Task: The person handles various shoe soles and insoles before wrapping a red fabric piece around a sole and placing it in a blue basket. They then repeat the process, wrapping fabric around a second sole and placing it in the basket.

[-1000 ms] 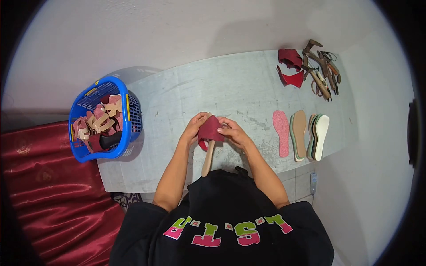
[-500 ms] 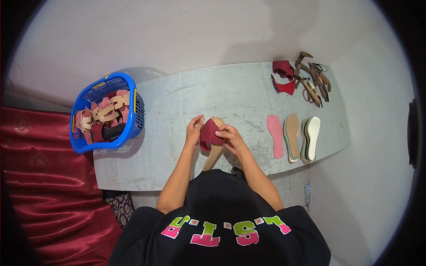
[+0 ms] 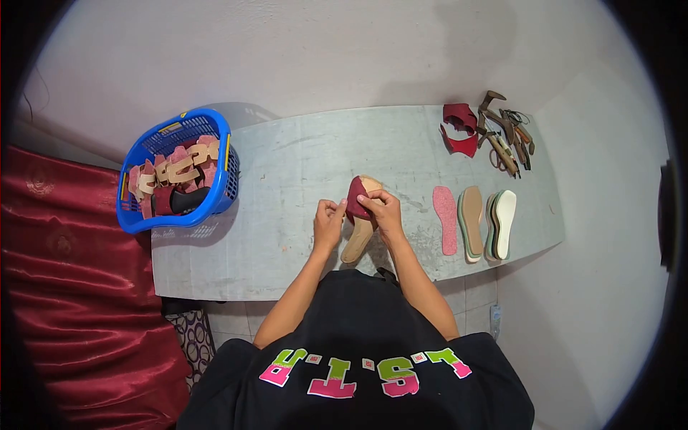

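Note:
In front of my body I hold a sandal being made up of a dark red upper [image 3: 355, 206] around a beige insole [image 3: 357, 242]. The insole's toe end points away from me, its heel end toward my chest. My right hand [image 3: 384, 215] grips the upper and insole from the right side, thumb on top of the red material. My left hand [image 3: 330, 224] has its fingers curled, thumb and fingertip pinching at the upper's left edge. Some of the insole is hidden under the upper and the right fingers.
A blue basket [image 3: 131, 219] with several sandal pieces stands at the table's left. To my right lie a pink sole [image 3: 445, 218], a stack with a tan sole [image 3: 471, 215] and a stack with a white sole [image 3: 506, 215]. Behind them are red uppers [image 3: 459, 143] and hand tools [image 3: 504, 154].
The sandal has moved slightly right and away from me, showing more insole. My left hand has gone from loosely raised fingers to a pinch at the upper's edge. The camera view has shifted a little.

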`<state>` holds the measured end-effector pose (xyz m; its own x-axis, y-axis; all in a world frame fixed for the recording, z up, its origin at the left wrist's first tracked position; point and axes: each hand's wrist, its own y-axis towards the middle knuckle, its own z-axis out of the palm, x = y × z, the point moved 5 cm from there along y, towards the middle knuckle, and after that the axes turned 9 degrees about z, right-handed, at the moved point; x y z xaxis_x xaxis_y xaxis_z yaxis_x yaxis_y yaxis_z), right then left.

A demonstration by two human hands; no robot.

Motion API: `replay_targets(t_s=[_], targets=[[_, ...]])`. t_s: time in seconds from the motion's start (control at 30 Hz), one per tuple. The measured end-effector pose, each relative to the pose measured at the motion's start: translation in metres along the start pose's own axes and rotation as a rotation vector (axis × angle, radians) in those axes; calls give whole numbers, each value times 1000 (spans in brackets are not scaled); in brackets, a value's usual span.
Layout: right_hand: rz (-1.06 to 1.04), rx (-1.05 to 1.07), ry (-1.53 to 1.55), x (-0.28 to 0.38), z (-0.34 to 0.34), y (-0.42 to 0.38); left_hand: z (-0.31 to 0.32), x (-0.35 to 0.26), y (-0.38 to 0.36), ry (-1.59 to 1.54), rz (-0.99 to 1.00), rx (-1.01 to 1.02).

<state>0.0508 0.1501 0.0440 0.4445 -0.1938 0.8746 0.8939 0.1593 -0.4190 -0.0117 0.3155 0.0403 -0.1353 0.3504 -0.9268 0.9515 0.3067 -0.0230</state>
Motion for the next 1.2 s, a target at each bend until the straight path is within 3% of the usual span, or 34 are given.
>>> replay_targets(t_s=[0.07, 0.13, 0.2, 0.23, 0.33, 0.53, 0.73, 1.2], targets=[[-19, 9, -52, 0, 2, -1, 19, 4, -8, -735, -345, -79], [-61, 19, -98, 1, 3, -1, 22, 0, -9, -839, -335, -96], [-94, 32, -141, -1, 4, -3, 25, -4, -9, -1237, -367, -52], [-146, 28, -218, 0, 6, -5, 26, -7, -6, -1285, -327, 2], [-220, 35, -295, 4, 8, -7, 25, -11, -1, -1208, -197, -15], [-253, 27, -364, 8, 2, -9, 13, -4, 0, -1052, -229, -40], [-37, 166, 16, 4, 1, -7, 7, -17, -3, -1013, -204, -1], [13, 211, 179, 6, 6, -11, 10, -18, -3, -987, -185, 28]])
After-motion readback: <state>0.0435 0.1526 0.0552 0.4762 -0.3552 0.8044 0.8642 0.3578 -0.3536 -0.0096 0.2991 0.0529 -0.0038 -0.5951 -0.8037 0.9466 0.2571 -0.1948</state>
